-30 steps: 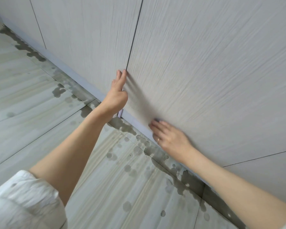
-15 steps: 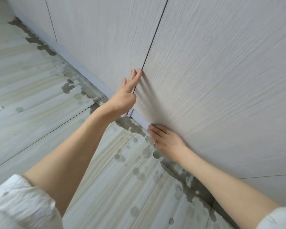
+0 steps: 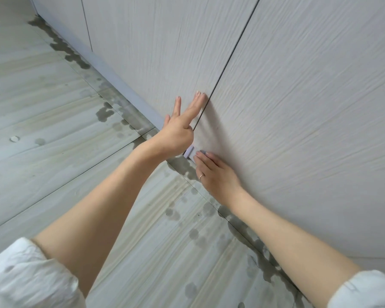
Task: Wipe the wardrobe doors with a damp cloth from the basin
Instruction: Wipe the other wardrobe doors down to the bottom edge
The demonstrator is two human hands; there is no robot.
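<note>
The pale grey, wood-grained wardrobe doors point(image 3: 298, 96) are filling most of what I can see, running down to a light plinth strip point(image 3: 120, 81) along the bottom. Below them, the grey wood-look tiled floor point(image 3: 42, 96) is carrying dark wet patches point(image 3: 105, 113) that are trailing along the foot of the wardrobe.

The person is reaching in with both bare forearms, white sleeves point(image 3: 27, 274) pushed back. The left hand point(image 3: 178, 132) is lying with its fingers straight and spread against the door face, fingertips just beside the dark seam point(image 3: 231, 52) between two doors, grasping nothing. The right hand point(image 3: 216, 172), wearing a thin ring point(image 3: 201, 177), is pressing flat near the bottom edge of the right-hand door, fingers extended, also grasping nothing. A small pale lilac piece point(image 3: 189, 151) is showing between the hands at the door's lower corner; I cannot tell what it is.

No damp cloth and no basin are in view, so the wiping looks paused or not under way here.

The risks, as I judge them: fingertips are sitting close to the seam and could get pinched if a door shifts, and the wet floor is inviting a slip.
</note>
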